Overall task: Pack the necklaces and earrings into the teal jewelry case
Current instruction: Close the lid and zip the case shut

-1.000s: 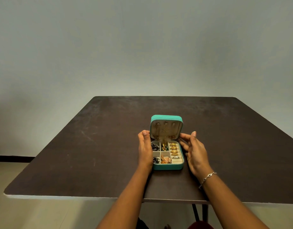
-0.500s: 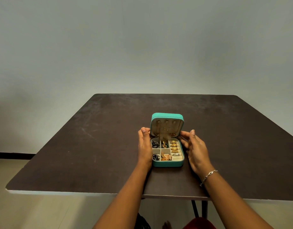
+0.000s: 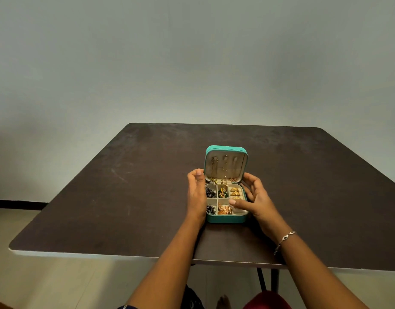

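Note:
The teal jewelry case (image 3: pixel 225 219) lies open at the middle of the dark table (image 3: pixel 125 197), its lid (image 3: pixel 226 149) standing upright. Gold necklaces (image 3: pixel 214 170) hang inside the lid. The tray's compartments hold earrings: gold domes (image 3: pixel 235 193), dark pieces (image 3: pixel 210 192) and an orange-gold pair (image 3: pixel 224 209). My left hand (image 3: pixel 196 195) holds the case's left side, thumb up beside the lid's edge. My right hand (image 3: pixel 256 200) curls round the right side, with its thumb reaching over the tray's front right compartment and its fingers at the lid's lower right corner.
The table's near edge (image 3: pixel 103 255) runs just below my forearms. A bracelet (image 3: pixel 284 240) sits on my right wrist. Table legs (image 3: pixel 267 279) and pale floor (image 3: pixel 58 286) show beneath; a plain wall stands behind.
My right thumb has swung in from beside the case to lie over the tray's front right compartment. The left hand and the case have stayed in place.

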{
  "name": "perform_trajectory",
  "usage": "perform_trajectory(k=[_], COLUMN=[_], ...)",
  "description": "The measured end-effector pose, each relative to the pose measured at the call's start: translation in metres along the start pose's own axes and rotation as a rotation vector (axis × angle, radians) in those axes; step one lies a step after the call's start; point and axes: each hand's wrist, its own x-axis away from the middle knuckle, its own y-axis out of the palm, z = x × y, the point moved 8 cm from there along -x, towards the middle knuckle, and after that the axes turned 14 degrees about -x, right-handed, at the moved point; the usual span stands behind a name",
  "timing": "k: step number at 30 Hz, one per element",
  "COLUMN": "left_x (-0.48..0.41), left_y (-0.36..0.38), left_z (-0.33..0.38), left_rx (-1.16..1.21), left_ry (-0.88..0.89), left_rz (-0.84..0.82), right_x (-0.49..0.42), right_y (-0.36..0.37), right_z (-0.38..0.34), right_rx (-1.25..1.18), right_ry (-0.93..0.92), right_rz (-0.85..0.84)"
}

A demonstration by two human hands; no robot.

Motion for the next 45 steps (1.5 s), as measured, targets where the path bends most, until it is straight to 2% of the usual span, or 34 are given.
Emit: perform_trajectory(k=[9, 21, 25, 35, 39, 45], left_x=[-0.002, -0.002, -0.003, -0.002, -0.002, -0.003], left_y=[0.000, -0.002, -0.002, -0.003, -0.003, -0.002], left_z=[0.000, 0.001, -0.001, -0.001, -0.001, -0.001], left_rx=[-0.005, 0.017, -0.002, -0.024, -0.019, -0.002], left_ry=[0.024, 0.021, 0.024, 0.003, -0.004, -0.018], left_rz=[-0.006, 0.015, 0.024, 0.034, 0.029, 0.021], right_x=[0.002, 0.003, 0.000, -0.005, -0.015, -0.019], right_y=[0.007, 0.011, 0.003, -0.002, -0.009, -0.013], right_z=[-0.006, 0.002, 0.000, -0.003, 0.000, 0.002], right_rx=[0.161, 0.141, 0.013, -0.027, 0.062, 0.126], right_ry=[-0.063, 0.106, 0.061, -0.031, -0.045, -0.044], right_rz=[0.082, -0.116, 0.026, 0.223, 0.317, 0.372])
